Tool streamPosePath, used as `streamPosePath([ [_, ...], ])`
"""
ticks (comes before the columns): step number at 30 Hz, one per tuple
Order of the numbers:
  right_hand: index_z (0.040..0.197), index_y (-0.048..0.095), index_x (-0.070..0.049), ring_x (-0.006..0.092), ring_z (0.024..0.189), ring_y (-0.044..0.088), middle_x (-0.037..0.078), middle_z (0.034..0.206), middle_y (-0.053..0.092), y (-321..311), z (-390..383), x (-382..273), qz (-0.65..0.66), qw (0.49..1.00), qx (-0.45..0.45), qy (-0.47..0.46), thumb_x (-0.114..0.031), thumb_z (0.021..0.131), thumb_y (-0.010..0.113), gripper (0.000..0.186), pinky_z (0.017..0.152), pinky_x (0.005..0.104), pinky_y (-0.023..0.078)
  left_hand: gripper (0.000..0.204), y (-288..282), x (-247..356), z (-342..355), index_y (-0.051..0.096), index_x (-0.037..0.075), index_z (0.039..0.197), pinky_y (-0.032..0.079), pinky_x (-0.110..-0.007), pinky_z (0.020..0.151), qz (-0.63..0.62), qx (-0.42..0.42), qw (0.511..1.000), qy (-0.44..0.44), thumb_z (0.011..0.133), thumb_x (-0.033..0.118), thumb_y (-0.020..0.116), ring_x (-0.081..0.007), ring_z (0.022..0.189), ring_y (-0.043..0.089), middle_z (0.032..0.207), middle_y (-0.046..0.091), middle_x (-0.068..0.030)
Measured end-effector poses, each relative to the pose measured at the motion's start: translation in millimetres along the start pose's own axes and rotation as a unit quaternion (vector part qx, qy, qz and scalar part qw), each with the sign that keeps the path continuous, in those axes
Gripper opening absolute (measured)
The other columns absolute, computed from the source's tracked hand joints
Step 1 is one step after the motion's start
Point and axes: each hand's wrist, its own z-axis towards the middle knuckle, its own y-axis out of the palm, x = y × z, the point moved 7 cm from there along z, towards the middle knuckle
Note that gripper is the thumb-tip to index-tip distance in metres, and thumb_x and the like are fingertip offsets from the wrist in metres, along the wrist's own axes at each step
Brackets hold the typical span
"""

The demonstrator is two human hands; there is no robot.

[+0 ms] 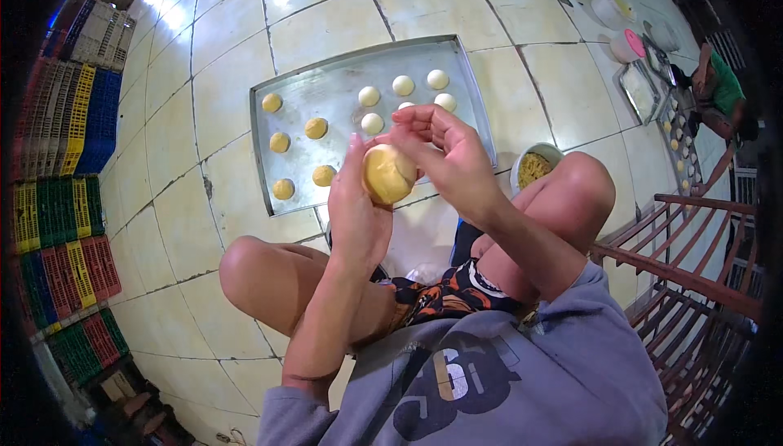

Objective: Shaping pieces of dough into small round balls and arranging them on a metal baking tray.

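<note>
1. Head view: the yellow ball [388, 177] rests in the left hand [352, 205], above the near side of the metal tray [322, 87], toward 6 o'clock from its centre.
2. Left grip: closed around the ball. Right grip: the right hand [453, 160] arches at 2 o'clock, fingers half-curled; whether it presses on the ball cannot be told.
3. Step, as judged: shaping by hand; the next move seems to call for gentle, even pressure while turning.
4. Ball: rounded, smooth, slightly glossy, with a paler upper patch.
5. Tray contents: yellow pieces [316, 128] toward 8 o'clock, pale domes [403, 84] toward 2 o'clock.
</note>
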Motion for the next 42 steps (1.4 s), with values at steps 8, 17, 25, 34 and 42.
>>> streamPosePath([
  [8,0.113,0.059,-0.001,0.0115,0.086,0.06,0.008,0.099,0.066,8,-4,-13,-0.009,0.999,0.002,-0.044,-0.016,0.083,0.074,0.036,0.075,0.0247,0.049,0.036,-5,1,2,0.058,-0.003,0.112,0.052,-0.028,0.077,0.015,0.028,0.999,0.011,0.102,0.028,0.044,-0.0189,0.089,0.062,0.102,0.063,-0.013],
  [17,0.116,0.057,-0.002,0.0113,0.087,0.06,0.007,0.1,0.066,18,-11,-20,-0.131,0.979,-0.008,-0.157,-0.013,0.09,0.067,0.03,0.075,0.0225,0.049,0.035,-14,0,5,0.057,-0.002,0.113,0.053,-0.029,0.081,-0.03,0.014,0.999,0.007,0.101,0.029,0.045,-0.0197,0.092,0.063,0.105,0.063,-0.0125],
  [25,0.117,0.056,-0.001,0.0117,0.088,0.06,0.008,0.097,0.065,10,-2,-1,0.069,0.997,-0.005,-0.041,-0.014,0.091,0.066,0.031,0.075,0.0224,0.049,0.035,-7,-2,5,0.056,-0.001,0.115,0.055,-0.029,0.083,-0.11,-0.021,0.994,-0.018,0.101,0.03,0.047,-0.0184,0.094,0.064,0.106,0.064,-0.0101],
  [34,0.115,0.057,-0.002,0.0113,0.083,0.059,0.007,0.094,0.064,18,-6,-6,0.016,0.994,0.025,-0.102,-0.017,0.091,0.065,0.029,0.073,0.0244,0.048,0.036,-12,-2,2,0.055,-0.001,0.118,0.055,-0.029,0.084,-0.171,-0.024,0.985,-0.017,0.102,0.03,0.045,-0.0188,0.096,0.065,0.11,0.064,-0.0112],
  [42,0.119,0.054,-0.003,0.012,0.085,0.059,0.007,0.094,0.064,27,-13,-10,-0.043,0.985,0.036,-0.163,-0.019,0.092,0.064,0.033,0.074,0.024,0.047,0.037,-18,-8,5,0.053,0.0,0.119,0.054,-0.03,0.09,-0.222,-0.072,0.972,-0.029,0.103,0.031,0.04,-0.0195,0.099,0.064,0.113,0.063,-0.0116],
])
